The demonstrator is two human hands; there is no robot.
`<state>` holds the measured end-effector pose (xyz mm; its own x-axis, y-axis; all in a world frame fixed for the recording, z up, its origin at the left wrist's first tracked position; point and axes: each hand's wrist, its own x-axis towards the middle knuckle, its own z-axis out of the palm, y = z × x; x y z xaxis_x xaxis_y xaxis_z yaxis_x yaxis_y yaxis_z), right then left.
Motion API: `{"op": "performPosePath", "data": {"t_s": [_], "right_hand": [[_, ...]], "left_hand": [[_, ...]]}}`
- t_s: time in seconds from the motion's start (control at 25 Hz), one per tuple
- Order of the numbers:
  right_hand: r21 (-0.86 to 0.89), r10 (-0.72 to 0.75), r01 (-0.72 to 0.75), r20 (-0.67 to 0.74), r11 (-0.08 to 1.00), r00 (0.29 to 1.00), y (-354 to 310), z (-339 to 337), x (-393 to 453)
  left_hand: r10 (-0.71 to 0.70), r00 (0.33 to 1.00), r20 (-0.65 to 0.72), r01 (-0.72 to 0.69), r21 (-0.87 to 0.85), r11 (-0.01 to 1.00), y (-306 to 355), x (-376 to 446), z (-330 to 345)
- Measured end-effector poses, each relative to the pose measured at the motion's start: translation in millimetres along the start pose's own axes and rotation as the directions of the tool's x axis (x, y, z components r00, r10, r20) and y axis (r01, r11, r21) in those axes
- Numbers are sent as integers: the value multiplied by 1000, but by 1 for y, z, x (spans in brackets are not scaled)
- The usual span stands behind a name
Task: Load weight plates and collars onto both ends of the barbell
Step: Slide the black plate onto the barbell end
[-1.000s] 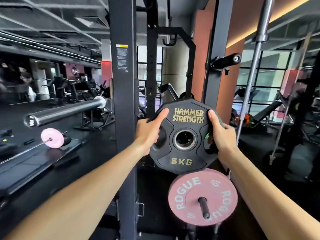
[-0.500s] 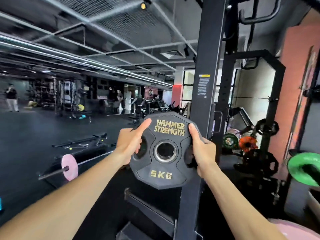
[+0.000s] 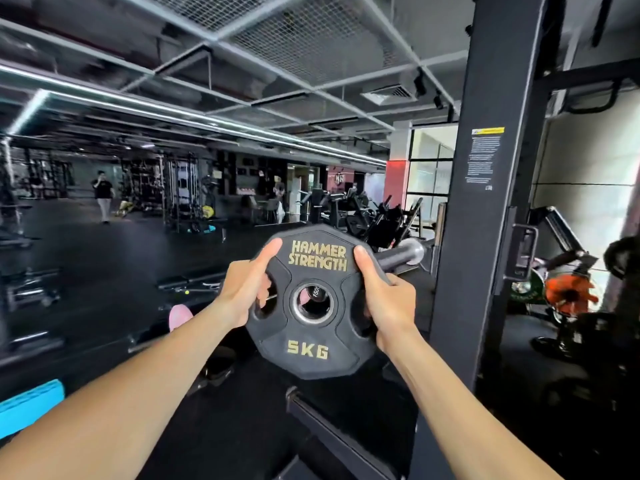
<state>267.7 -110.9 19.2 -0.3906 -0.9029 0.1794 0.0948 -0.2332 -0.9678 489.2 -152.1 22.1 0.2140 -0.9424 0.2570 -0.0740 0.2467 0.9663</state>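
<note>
Both hands grip a black weight plate point(image 3: 313, 303) upright: the left hand point(image 3: 242, 292) curls round its left edge, the right hand point(image 3: 388, 299) round its right edge. Behind the plate, just past the right thumb, the barbell point(image 3: 401, 253) end pokes out, its tip showing through the plate's centre hole.

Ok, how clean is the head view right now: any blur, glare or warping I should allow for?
Head view: the plate and both hands, left and right, are sharp, lettering readable; the far gym floor on the left is smeared by motion blur; the ceiling light strip glares bright; the wide lens bends the rack post and stretches the forearms; the bar sleeve behind the plate is slightly soft.
</note>
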Motion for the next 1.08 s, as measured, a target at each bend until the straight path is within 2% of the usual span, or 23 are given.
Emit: {"op": "performPosePath", "data": {"t_s": [0.28, 0.44, 0.56, 0.72, 0.92, 1.08], "right_hand": [[-38, -67, 67, -3, 997, 998, -5, 8, 15], [-144, -199, 197, -2, 970, 980, -4, 10, 8], [-244, -371, 361, 6, 900, 929, -1, 11, 4], [-276, -539, 519, 4, 809, 842, 7, 13, -1], [-255, -566, 537, -54, 804, 823, 16, 11, 0], [-244, -566, 527, -129, 814, 814, 28, 14, -9]], "left_hand": [[12, 992, 125, -8, -35, 999, 0, 40, 11], [-6, 990, 142, 9, -19, 1000, -12, 57, 15], [-16, 990, 143, 23, -45, 999, -21, 71, 25], [43, 993, 113, -31, -103, 994, -28, 82, 37], [69, 995, 73, -61, -106, 993, -20, 80, 40], [157, 987, 33, -154, -75, 985, -12, 81, 42]]}}
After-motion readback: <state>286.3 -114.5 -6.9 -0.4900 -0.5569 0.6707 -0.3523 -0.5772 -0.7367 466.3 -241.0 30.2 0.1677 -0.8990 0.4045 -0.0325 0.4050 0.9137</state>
